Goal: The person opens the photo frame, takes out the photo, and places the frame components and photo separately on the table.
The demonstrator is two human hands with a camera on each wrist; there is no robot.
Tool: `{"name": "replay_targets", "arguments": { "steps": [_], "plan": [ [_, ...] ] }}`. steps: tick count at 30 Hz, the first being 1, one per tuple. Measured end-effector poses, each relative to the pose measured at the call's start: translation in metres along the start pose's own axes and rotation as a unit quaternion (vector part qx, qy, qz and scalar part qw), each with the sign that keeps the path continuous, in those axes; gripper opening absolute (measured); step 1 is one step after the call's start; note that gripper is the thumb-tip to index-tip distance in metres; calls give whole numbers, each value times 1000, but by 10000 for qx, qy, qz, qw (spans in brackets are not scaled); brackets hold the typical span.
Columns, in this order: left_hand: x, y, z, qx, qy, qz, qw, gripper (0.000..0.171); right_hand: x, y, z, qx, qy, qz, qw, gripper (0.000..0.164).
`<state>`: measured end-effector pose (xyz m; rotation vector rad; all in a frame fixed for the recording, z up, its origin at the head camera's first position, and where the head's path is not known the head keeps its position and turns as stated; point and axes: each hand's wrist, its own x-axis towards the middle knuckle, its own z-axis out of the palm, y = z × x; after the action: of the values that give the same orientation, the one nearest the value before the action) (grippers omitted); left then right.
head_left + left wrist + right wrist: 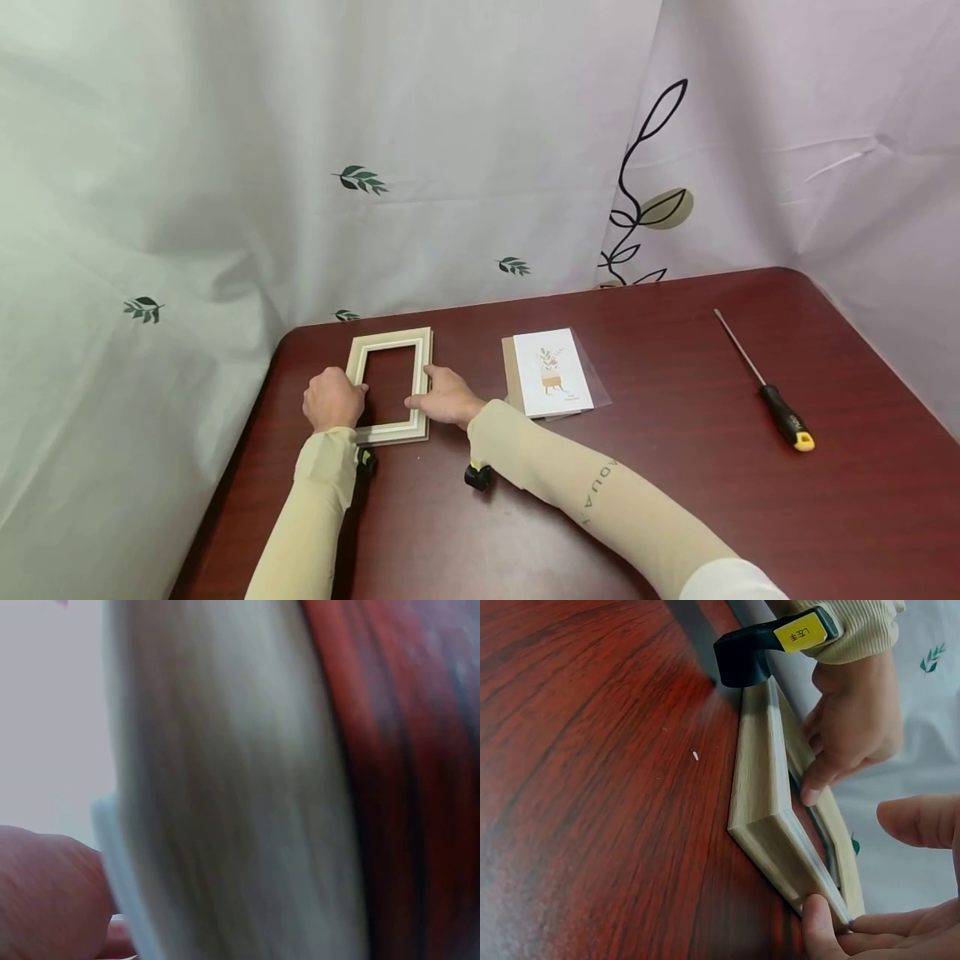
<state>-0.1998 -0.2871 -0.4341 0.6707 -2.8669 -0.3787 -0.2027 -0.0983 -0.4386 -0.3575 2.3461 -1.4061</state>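
An empty, pale wooden picture frame (387,428) lies near the table's far left corner, with the table showing through its opening. My left hand (334,400) grips its left side, thumb over the inner edge. At the opposite side is my right hand (446,396), its thumb reaching across the bar and its fingers along the outer edge. In the right wrist view, fingertips (817,919) touch the frame's thick outer wall, with the thumb (922,821) held apart from them. The frame's blurred side (240,787) fills the middle of the left wrist view.
Right of the frame lies a white card (553,383) printed with a potted plant, over brown paper (512,367) and a clear sleeve (592,375). A screwdriver (780,408) with a black and yellow handle lies farther right. White curtains (450,125) hang behind the dark red table (675,400).
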Motion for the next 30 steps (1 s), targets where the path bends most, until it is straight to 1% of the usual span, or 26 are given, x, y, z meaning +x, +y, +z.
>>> {"name": "replay_targets", "arguments": {
  "steps": [4, 11, 16, 18, 21, 22, 24, 26, 28, 30],
  "plan": [
    [-1, 1, -1, 75, -30, -21, 10000, 37, -1, 0, -2, -43, -57, -45, 10000, 72],
    [-1, 4, -2, 206, -227, -13, 9995, 37, -2, 0, -6, -68, -135, -89, 9998, 72],
    [1, 2, -3, 195, -348, -73, 9992, 40, -5, -3, -18, 137, -173, -158, 9996, 71],
    [2, 1, -3, 180, -391, -107, 9990, 42, -6, -5, -29, 263, -135, -221, 9993, 69],
    [3, 1, -4, 91, -430, -170, 9989, 44, -9, -6, -49, 364, -27, -249, 9990, 65],
    [2, 1, -4, 60, -401, -188, 9990, 45, -11, -6, -57, 393, -1, -248, 9989, 63],
    [1, 4, -4, -45, -302, -187, 9994, 49, -15, -5, -74, 281, 56, -263, 9992, 61],
    [-1, 9, -5, -152, -147, -116, 9997, 55, -18, -3, -90, 160, 102, -284, 9994, 59],
    [-3, 16, -7, -305, 12, 32, 9995, 62, -21, 0, -106, -9, 136, -295, 9995, 58],
    [-5, 26, -9, -488, 92, 250, 9985, 66, -25, 2, -122, -228, 142, -280, 9992, 58]
  ]
}}
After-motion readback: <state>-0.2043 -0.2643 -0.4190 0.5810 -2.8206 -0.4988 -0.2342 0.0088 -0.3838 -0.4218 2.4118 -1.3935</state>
